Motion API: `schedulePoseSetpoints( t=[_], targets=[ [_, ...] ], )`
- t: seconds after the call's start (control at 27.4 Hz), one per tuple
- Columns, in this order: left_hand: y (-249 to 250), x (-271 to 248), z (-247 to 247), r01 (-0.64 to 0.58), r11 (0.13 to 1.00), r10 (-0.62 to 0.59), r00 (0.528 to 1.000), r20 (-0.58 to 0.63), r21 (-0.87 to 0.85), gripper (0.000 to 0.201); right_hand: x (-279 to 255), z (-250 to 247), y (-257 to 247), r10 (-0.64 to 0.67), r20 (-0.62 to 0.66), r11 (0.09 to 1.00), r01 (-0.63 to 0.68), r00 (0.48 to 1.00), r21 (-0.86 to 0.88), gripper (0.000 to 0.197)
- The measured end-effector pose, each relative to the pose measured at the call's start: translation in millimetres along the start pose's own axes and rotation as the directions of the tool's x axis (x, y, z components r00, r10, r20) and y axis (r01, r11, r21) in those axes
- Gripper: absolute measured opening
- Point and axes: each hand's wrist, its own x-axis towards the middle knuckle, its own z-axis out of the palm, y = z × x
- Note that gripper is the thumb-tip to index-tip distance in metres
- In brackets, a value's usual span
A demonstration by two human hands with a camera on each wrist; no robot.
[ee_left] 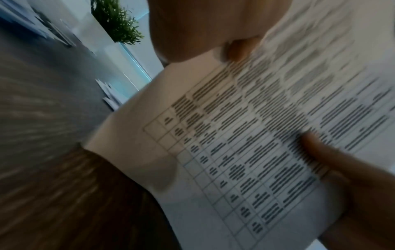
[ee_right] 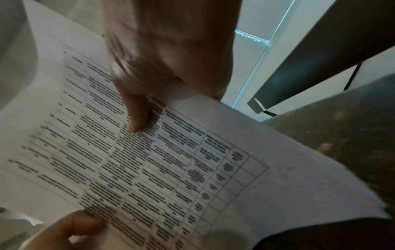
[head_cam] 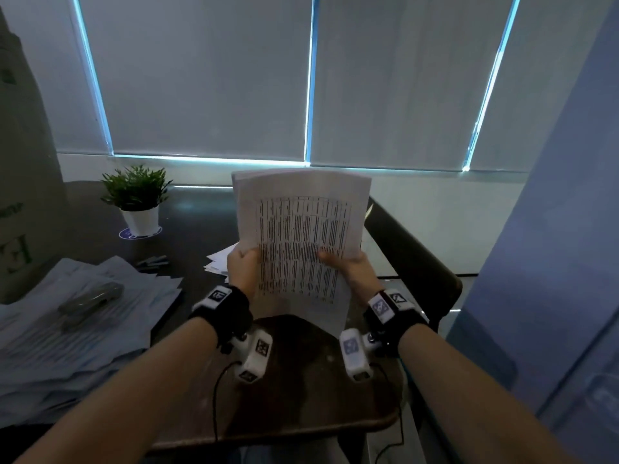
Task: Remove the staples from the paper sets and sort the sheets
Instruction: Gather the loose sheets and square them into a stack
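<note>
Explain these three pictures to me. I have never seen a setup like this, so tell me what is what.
There is no machine here: a person works with bare hands and wears three cameras. The wide picture comes from the head camera, looking down at the arms. The white blocks strapped under the wrists, left camera and right camera, take the other two pictures. Each looks along its hand, so the same page appears close and blurred. The left hand and right hand hold a bundle of sheets upright, thumbs on the front page, which bears a printed grid. On the dark table are a plant in a white pot and a spread pile of papers with what looks like a stapler on it.
</note>
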Motion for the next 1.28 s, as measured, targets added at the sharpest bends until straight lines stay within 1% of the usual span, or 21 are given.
schedulePoseSetpoints(
  t=[0.11,0.22,0.29,0.33,0.4,0.48,0.55,0.58,0.62,0.66,0.69,0.73,0.77,0.8,0.84,0.88,0.95,1.02,1.13,1.21,1.28],
  targets=[
    [-6,13,3,0.031,1.0,-0.03,0.998,-0.055,0.007,0.019,7,6,-4,0.01,-0.054,1.0,-0.009,0.998,0.018,0.042],
    [12,25,6,-0.058,0.998,0.058,0.996,-0.062,0.014,0.019,16,6,-19,-0.077,-0.041,0.996,0.079,0.996,0.05,0.044],
    [11,29,5,-0.058,0.998,0.059,0.998,-0.039,0.028,0.016,18,4,-12,-0.103,-0.027,0.992,0.104,0.994,0.069,0.042],
    [3,29,3,-0.03,0.998,0.032,0.999,-0.031,0.048,0.016,17,4,-1,-0.077,-0.027,0.996,0.079,0.997,0.05,0.039],
    [-23,25,-2,0.082,0.984,-0.08,0.997,-0.016,0.159,0.02,16,5,23,0.015,-0.043,1.0,-0.015,0.999,0.0,0.029],
    [-41,20,-5,0.172,0.966,-0.183,0.982,0.041,0.193,0.015,16,6,36,0.087,-0.097,0.996,-0.089,0.991,-0.009,0.02],
    [-46,27,-8,0.193,0.958,-0.212,0.975,0.071,0.215,0.021,20,8,32,0.093,-0.149,0.995,-0.088,0.984,0.043,0.017],
    [-46,32,-9,0.2,0.948,-0.22,0.974,0.056,0.246,0.027,20,11,26,0.092,-0.152,0.993,-0.08,0.984,0.083,0.017],
    [-47,37,-10,0.223,0.934,-0.236,0.972,0.016,0.281,0.04,22,12,23,0.088,-0.161,0.989,-0.066,0.983,0.135,0.02],
    [-47,38,-12,0.271,0.918,-0.265,0.962,-0.059,0.288,0.059,25,14,20,0.098,-0.195,0.979,-0.059,0.976,0.194,0.021],
    [-49,34,-14,0.353,0.905,-0.329,0.935,-0.134,0.237,0.076,28,15,16,0.127,-0.245,0.964,-0.062,0.961,0.258,0.021],
    [-51,28,-12,0.426,0.898,-0.411,0.901,-0.137,0.112,0.085,29,16,10,0.159,-0.281,0.948,-0.067,0.947,0.311,0.019],
    [-50,19,-8,0.475,0.878,-0.477,0.878,-0.042,-0.05,0.078,33,16,7,0.182,-0.292,0.932,-0.07,0.939,0.354,0.02],
    [-48,11,-3,0.511,0.838,-0.494,0.859,0.135,-0.189,0.06,34,17,5,0.201,-0.29,0.92,-0.079,0.936,0.384,0.023],
    [-46,3,4,0.528,0.806,-0.461,0.843,0.278,-0.266,0.044,34,18,5,0.222,-0.286,0.912,-0.094,0.932,0.4,0.025],
    [-46,2,10,0.517,0.804,-0.428,0.846,0.317,-0.295,0.038,33,20,9,0.249,-0.286,0.905,-0.117,0.925,0.408,0.026],
    [-44,7,20,0.462,0.832,-0.401,0.883,0.243,-0.307,0.04,28,24,14,0.325,-0.24,0.858,-0.178,0.915,0.481,0.033],
    [-42,15,18,0.412,0.87,-0.372,0.909,0.186,-0.27,0.039,24,23,22,0.34,-0.163,0.785,-0.184,0.926,0.592,0.04],
    [-38,27,-7,0.344,0.919,-0.301,0.927,0.222,-0.192,0.038,11,0,14,0.35,-0.075,0.672,-0.195,0.934,0.715,0.027],
    [-33,35,-39,0.325,0.94,-0.286,0.916,0.281,-0.103,0.04,4,-33,15,0.334,-0.065,0.676,-0.191,0.94,0.712,0.03],
    [-28,41,-71,0.298,0.954,-0.27,0.898,0.347,-0.029,0.053,-3,-61,18,0.342,-0.023,0.75,-0.258,0.939,0.609,0.045]
  ],
)
